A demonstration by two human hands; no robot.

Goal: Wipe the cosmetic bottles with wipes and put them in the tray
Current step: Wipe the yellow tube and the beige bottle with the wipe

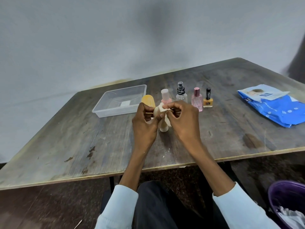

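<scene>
Left hand (145, 123) gripping cream bottle (162, 126) above counter (82, 138); right hand (183, 121) pinching wipe (162, 109) against it. Clear tray (105, 106) sitting behind-left, well apart.

Bottles (196, 100) stand just right of the tray (105, 109); bare table (82, 138) lies left and near.

Worn wooden table (214, 129) carries a clear tray (105, 111), yellow tube (148, 100), four upright bottles including a spray bottle (181, 94), and a blue wipes pack (277, 106) at right.
</scene>
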